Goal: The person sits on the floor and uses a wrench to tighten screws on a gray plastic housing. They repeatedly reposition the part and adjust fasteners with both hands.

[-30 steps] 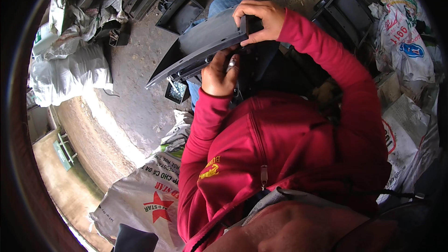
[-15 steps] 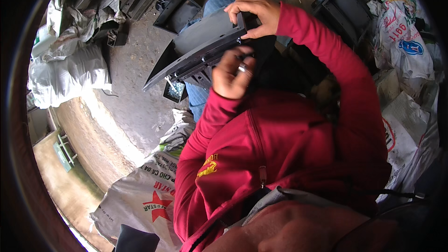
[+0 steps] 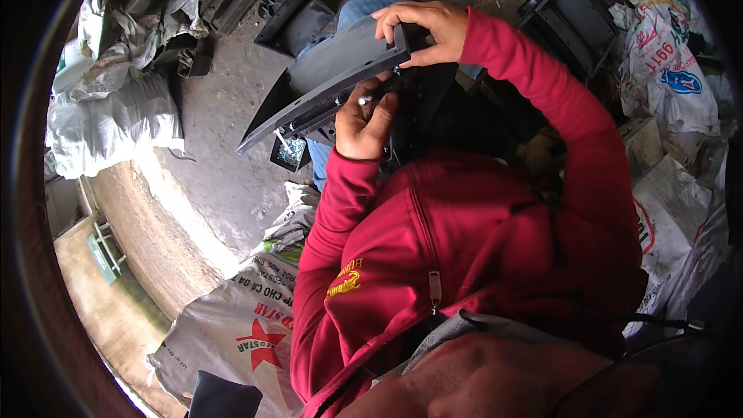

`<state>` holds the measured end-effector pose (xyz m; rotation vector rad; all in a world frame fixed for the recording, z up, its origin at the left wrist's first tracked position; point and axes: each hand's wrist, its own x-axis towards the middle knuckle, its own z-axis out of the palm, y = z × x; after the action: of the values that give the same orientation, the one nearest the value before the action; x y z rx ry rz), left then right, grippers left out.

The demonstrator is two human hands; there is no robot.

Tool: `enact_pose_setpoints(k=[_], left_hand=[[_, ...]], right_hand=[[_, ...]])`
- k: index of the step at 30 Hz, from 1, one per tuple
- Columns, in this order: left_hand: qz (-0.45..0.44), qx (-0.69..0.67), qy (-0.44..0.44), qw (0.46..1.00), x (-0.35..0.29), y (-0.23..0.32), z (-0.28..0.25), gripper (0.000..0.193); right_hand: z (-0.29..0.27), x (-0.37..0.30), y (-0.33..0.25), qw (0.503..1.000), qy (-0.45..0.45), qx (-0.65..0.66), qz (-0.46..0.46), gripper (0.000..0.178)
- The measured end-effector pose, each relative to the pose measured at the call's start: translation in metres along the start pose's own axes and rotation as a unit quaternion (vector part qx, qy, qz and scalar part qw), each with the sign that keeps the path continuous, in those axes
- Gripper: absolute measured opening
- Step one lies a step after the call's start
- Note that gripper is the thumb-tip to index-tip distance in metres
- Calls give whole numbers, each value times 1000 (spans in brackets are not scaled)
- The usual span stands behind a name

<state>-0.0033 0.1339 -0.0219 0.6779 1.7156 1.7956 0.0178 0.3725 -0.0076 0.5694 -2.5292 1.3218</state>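
A large dark grey plastic housing (image 3: 329,70) rests tilted over my jeans-clad knee, its long edge toward me. My right hand (image 3: 429,31) is clamped on its upper right corner, thumb below and fingers over the top. Small bright screws (image 3: 338,101) stick out along the near edge. My left hand (image 3: 364,124) is closed just under that edge, near its middle. Something shiny shows at its fingers; I cannot tell whether it is a ring or a held piece.
A small black box (image 3: 289,153) of shiny small parts sits below the housing's left end. Other dark plastic housings (image 3: 569,19) lie at the far right and far left. White sacks (image 3: 232,333) stand at lower left and right.
My left hand has moved left along the housing's near edge, from close to the right corner toward the middle. My right hand keeps its grip on the corner.
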Motion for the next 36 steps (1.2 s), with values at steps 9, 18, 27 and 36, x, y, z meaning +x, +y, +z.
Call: enact_pose_setpoints(k=[9, 18, 27, 36], left_hand=[[-9, -27, 27, 999, -6, 18, 1, 32], [20, 168, -17, 986, 2, 17, -5, 34], [21, 62, -11, 998, 1, 10, -7, 33], [-151, -116, -91, 978, -2, 22, -9, 26]], right_hand=[[-3, 11, 7, 997, -7, -75, -28, 48], [-2, 1, 0, 998, 21, -55, -17, 40], [-4, 4, 7, 995, 13, -88, -36, 41], [-7, 2, 0, 999, -14, -46, -7, 44]])
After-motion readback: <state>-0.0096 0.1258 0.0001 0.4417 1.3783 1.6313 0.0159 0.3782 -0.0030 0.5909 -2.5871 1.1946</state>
